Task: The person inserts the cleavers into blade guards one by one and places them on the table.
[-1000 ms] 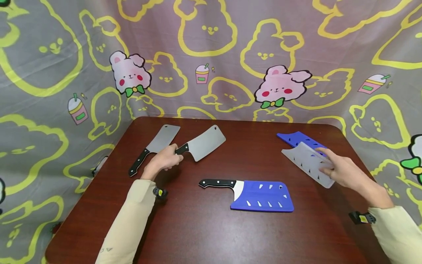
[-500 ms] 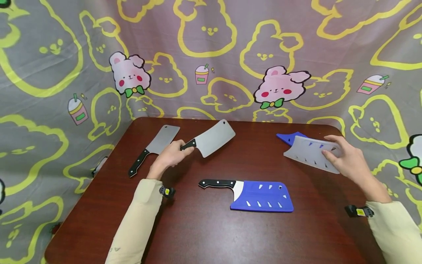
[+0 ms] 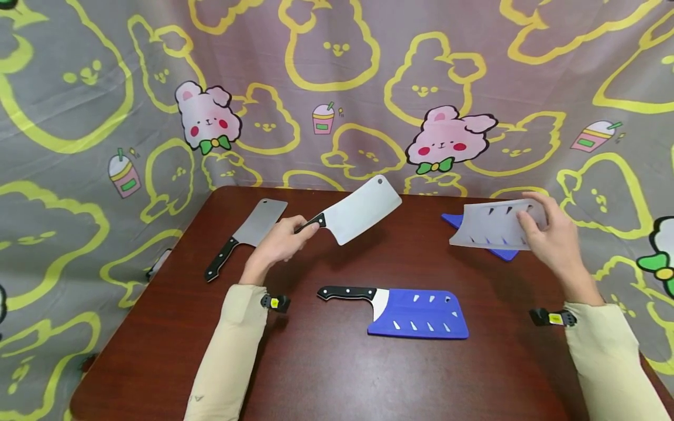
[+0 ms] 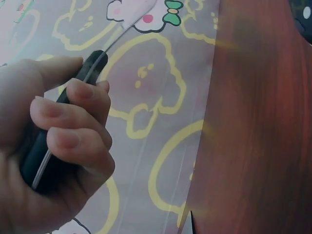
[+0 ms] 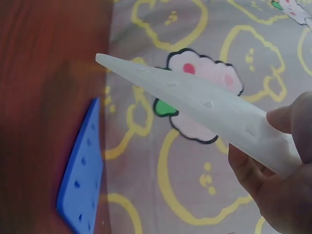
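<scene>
My left hand (image 3: 281, 241) grips a cleaver (image 3: 363, 209) by its black handle (image 4: 58, 122), fingers wrapped round it in the left wrist view. The bare blade points up and to the right, raised over the back of the table. At the right, my right hand (image 3: 557, 234) pinches the far end of a translucent white blade cover (image 3: 497, 225) with triangular slots, thumb on its near face. The cover's notched end faces the cleaver. Behind and below it lies a blue blade cover (image 5: 83, 175), partly hidden in the head view.
On the table's left lies a second bare cleaver (image 3: 258, 225). Front and centre is another cleaver (image 3: 347, 292) whose blade sits in a blue cover (image 3: 421, 316). A patterned cloth (image 3: 363, 146) hangs right behind the table (image 3: 316, 374).
My left hand has lifted the cleaver up and to the right. The right hand has raised the white cover and turned it level, exposing the front corner of the blue cover beneath.
</scene>
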Demonstrator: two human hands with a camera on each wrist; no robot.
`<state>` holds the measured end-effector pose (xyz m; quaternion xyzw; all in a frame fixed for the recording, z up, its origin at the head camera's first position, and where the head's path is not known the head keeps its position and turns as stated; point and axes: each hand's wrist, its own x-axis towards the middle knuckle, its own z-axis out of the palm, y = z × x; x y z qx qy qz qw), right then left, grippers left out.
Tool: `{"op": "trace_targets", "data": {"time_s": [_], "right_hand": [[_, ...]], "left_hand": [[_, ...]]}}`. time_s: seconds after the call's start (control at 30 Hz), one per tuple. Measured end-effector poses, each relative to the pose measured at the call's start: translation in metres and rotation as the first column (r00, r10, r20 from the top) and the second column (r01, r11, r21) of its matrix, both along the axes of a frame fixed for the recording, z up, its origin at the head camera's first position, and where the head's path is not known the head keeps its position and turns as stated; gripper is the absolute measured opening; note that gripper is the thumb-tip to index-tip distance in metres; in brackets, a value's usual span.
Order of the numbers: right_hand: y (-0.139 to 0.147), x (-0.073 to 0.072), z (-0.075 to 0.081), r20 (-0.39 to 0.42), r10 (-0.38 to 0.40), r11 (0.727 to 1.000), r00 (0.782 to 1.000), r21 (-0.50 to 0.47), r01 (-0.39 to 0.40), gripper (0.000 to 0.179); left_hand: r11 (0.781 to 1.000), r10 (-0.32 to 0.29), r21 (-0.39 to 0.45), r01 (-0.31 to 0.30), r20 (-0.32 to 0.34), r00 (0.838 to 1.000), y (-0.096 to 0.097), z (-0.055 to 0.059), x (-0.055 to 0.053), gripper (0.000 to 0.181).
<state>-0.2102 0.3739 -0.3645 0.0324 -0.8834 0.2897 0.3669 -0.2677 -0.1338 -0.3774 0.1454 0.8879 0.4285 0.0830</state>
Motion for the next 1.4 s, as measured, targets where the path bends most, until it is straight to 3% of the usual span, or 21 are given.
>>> {"op": "trace_targets", "data": {"time_s": [0.27, 0.43, 0.57, 0.8, 0.87, 1.03, 1.13, 1.2, 1.27, 1.33, 1.4], "right_hand": [[-0.018, -0.009, 0.011, -0.060, 0.059, 0.988, 0.996, -0.136, -0.066, 0.037], [-0.023, -0.015, 0.017, -0.165, 0.121, 0.946, 0.979, -0.280, -0.164, 0.036], [-0.026, -0.012, 0.024, -0.209, 0.138, 0.925, 0.968, -0.322, -0.201, 0.035], [-0.035, 0.000, 0.036, -0.220, 0.154, 0.888, 0.963, -0.396, -0.232, 0.031], [-0.036, 0.003, 0.037, -0.232, 0.149, 0.887, 0.961, -0.399, -0.234, 0.030], [-0.037, 0.003, 0.039, -0.334, 0.208, 0.812, 0.919, -0.464, -0.353, 0.029], [-0.038, 0.002, 0.038, -0.394, 0.247, 0.748, 0.885, -0.503, -0.433, 0.028], [-0.038, 0.001, 0.038, -0.417, 0.263, 0.729, 0.870, -0.505, -0.462, 0.027], [-0.039, 0.001, 0.038, -0.441, 0.283, 0.685, 0.852, -0.529, -0.501, 0.027], [-0.040, 0.001, 0.037, -0.446, 0.299, 0.661, 0.844, -0.541, -0.520, 0.027], [-0.041, 0.001, 0.036, -0.444, 0.305, 0.657, 0.842, -0.542, -0.524, 0.027]], "left_hand": [[0.996, -0.071, 0.042, 0.074, -0.064, 0.995, 0.001, 0.005, 0.005, 0.038], [0.992, -0.099, 0.069, 0.107, -0.106, 0.989, 0.002, 0.013, 0.009, 0.035], [0.990, -0.110, 0.074, 0.120, -0.129, 0.986, 0.003, 0.022, 0.012, 0.032], [0.991, -0.101, 0.067, 0.114, -0.173, 0.980, 0.010, 0.064, 0.044, 0.021], [0.990, -0.101, 0.079, 0.118, -0.193, 0.976, 0.010, 0.066, 0.045, 0.021], [0.987, -0.089, 0.112, 0.112, -0.191, 0.977, 0.009, 0.068, 0.045, 0.022], [0.986, -0.082, 0.129, 0.108, -0.190, 0.978, 0.009, 0.068, 0.045, 0.023], [0.983, -0.079, 0.150, 0.109, -0.192, 0.978, 0.009, 0.067, 0.044, 0.024], [0.978, -0.081, 0.172, 0.115, -0.190, 0.978, 0.009, 0.066, 0.044, 0.023], [0.973, -0.083, 0.196, 0.119, -0.184, 0.979, 0.008, 0.065, 0.044, 0.024], [0.970, -0.085, 0.208, 0.123, -0.182, 0.980, 0.007, 0.064, 0.043, 0.024]]}}
